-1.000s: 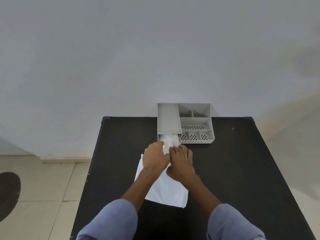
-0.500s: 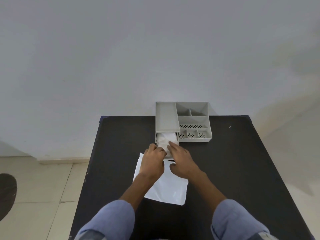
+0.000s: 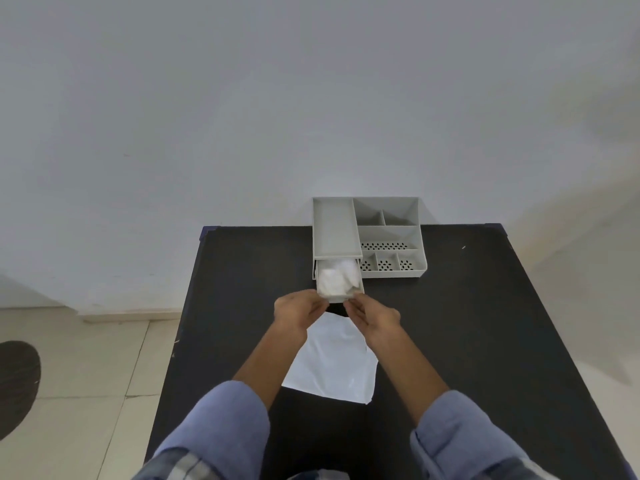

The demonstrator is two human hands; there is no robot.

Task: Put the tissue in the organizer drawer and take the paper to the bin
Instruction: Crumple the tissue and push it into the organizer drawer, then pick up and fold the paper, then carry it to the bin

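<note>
A grey organizer (image 3: 388,233) stands at the far edge of the black table (image 3: 235,306), against the wall. Its drawer (image 3: 337,299) on the left side is pulled out toward me. The crumpled white tissue (image 3: 336,280) lies inside the drawer and fills it. My left hand (image 3: 297,311) pinches the drawer's front left corner. At the front right corner, my right hand (image 3: 373,315) does the same. The white paper (image 3: 337,367) lies flat on the table just below my hands, partly covered by my forearms.
The organizer's open top compartments hold nothing that I can see. A grey wall rises right behind the table. Tiled floor lies to the left, with a dark round object (image 3: 15,386) at the frame's left edge.
Both hands have lifted off the tissue and drawn back to the drawer's front corners. The tissue now lies uncovered inside the drawer. The paper has not moved.
</note>
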